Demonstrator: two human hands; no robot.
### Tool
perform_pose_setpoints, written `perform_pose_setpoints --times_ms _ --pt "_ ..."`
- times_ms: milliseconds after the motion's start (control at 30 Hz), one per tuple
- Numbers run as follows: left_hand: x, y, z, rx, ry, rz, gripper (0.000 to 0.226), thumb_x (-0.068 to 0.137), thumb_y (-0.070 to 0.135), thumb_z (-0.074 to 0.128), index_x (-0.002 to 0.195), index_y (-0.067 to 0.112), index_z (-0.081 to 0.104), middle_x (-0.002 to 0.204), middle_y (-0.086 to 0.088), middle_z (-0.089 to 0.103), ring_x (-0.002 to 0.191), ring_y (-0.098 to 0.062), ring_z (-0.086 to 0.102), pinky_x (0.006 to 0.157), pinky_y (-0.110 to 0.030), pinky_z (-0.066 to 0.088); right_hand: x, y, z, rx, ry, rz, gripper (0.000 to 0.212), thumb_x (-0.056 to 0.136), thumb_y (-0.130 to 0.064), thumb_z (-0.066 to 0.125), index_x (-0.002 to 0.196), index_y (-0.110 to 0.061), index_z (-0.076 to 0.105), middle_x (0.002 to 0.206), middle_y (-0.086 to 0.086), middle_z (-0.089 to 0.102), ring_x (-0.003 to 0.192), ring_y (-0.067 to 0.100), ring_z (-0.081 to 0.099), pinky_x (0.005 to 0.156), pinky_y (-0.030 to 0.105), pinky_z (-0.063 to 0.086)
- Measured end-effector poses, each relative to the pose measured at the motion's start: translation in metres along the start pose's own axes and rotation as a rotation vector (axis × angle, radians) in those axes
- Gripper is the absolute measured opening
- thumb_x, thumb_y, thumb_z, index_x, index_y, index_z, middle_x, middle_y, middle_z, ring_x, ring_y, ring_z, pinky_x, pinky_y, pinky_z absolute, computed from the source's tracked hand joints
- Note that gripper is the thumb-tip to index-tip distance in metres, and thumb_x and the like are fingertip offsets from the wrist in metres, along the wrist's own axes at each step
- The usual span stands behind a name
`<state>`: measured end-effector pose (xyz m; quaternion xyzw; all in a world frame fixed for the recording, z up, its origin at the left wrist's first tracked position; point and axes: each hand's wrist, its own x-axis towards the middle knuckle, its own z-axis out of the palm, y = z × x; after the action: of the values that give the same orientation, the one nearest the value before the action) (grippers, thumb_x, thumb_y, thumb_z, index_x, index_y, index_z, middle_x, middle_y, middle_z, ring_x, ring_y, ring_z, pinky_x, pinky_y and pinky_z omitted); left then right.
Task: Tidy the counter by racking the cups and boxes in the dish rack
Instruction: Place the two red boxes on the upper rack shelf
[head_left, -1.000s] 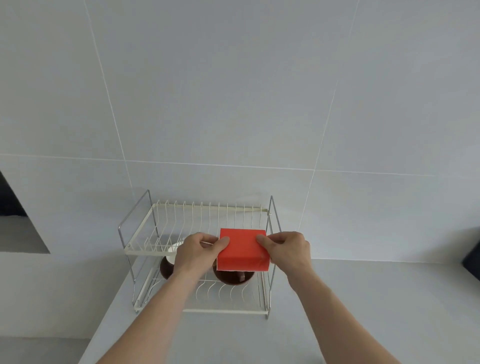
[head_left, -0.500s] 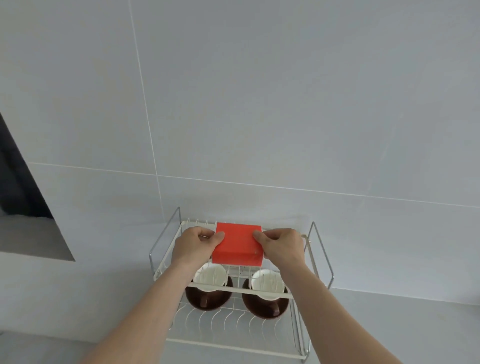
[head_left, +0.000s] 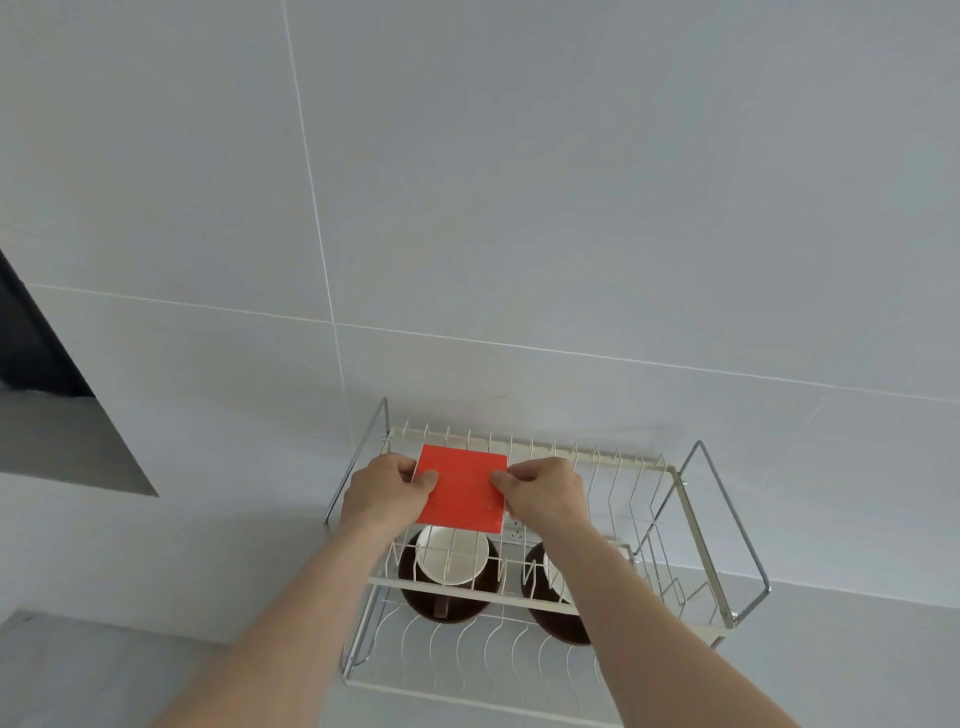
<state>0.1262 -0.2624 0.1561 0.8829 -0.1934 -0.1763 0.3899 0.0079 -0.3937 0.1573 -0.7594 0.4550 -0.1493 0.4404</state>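
Observation:
A flat red box (head_left: 462, 488) lies over the left part of the upper tier of a two-tier white wire dish rack (head_left: 670, 514). My left hand (head_left: 387, 491) grips its left edge and my right hand (head_left: 545, 493) grips its right edge. On the lower tier stand two brown cups with white insides: the left cup (head_left: 449, 566) shows through the wires, and the right cup (head_left: 553, 597) is partly hidden by my right forearm.
The rack stands on a grey counter (head_left: 841, 649) against a pale tiled wall (head_left: 519, 208). The right half of the upper tier holds only upright wire dividers (head_left: 628, 499). A dark opening (head_left: 31, 343) lies at the far left.
Both hands have carried the red box from in front of the rack up and back onto the left part of the upper tier. The view has moved closer to the rack.

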Motion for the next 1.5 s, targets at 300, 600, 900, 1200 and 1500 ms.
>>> perform_pose_setpoints --times_ms 300,600,900,1200,1500 --pt "0.015 -0.004 0.006 0.146 -0.030 -0.048 0.030 0.090 0.035 0.064 0.115 0.019 0.064 0.110 -0.002 0.070 0.085 -0.018 0.061 0.074 -0.029 0.046 0.007 0.006 0.014 -0.030 -0.017 0.032 0.021 0.084 -0.028 0.072 0.083 -0.008 0.078 0.088 0.013 0.077 0.086 0.028 0.071 0.082 0.041 0.059" --pt "0.013 -0.004 0.009 0.216 -0.010 -0.021 0.035 0.090 0.036 0.062 0.120 0.018 0.059 0.113 -0.003 0.069 0.087 -0.018 0.061 0.075 -0.029 0.046 0.010 0.013 0.015 -0.040 -0.017 0.059 0.022 0.083 -0.034 0.074 0.095 -0.017 0.079 0.095 0.005 0.076 0.093 0.024 0.069 0.084 0.035 0.056" --pt "-0.012 0.005 0.011 0.323 0.134 0.147 0.051 0.092 0.042 0.055 0.134 0.015 0.047 0.129 -0.004 0.062 0.114 -0.025 0.060 0.091 -0.040 0.049 -0.005 0.014 -0.009 -0.269 0.034 -0.094 0.047 0.092 -0.042 0.062 0.129 -0.014 0.062 0.126 0.004 0.066 0.119 0.028 0.060 0.096 0.037 0.048" --pt "-0.064 0.030 0.023 0.607 0.112 0.456 0.059 0.092 0.046 0.052 0.142 0.019 0.036 0.135 0.000 0.054 0.125 -0.021 0.048 0.100 -0.037 0.046 -0.047 0.039 -0.072 -0.689 0.109 -0.423 0.043 0.097 -0.040 0.052 0.128 -0.010 0.050 0.127 0.006 0.056 0.123 0.026 0.050 0.103 0.036 0.041" --pt "-0.132 0.069 0.068 0.678 0.074 0.662 0.057 0.094 0.040 0.051 0.144 0.017 0.035 0.143 0.001 0.047 0.133 -0.021 0.042 0.106 -0.034 0.039 -0.093 0.088 -0.147 -0.801 0.209 -0.524 0.052 0.095 -0.039 0.054 0.136 -0.010 0.044 0.134 0.004 0.052 0.130 0.024 0.044 0.114 0.034 0.032"
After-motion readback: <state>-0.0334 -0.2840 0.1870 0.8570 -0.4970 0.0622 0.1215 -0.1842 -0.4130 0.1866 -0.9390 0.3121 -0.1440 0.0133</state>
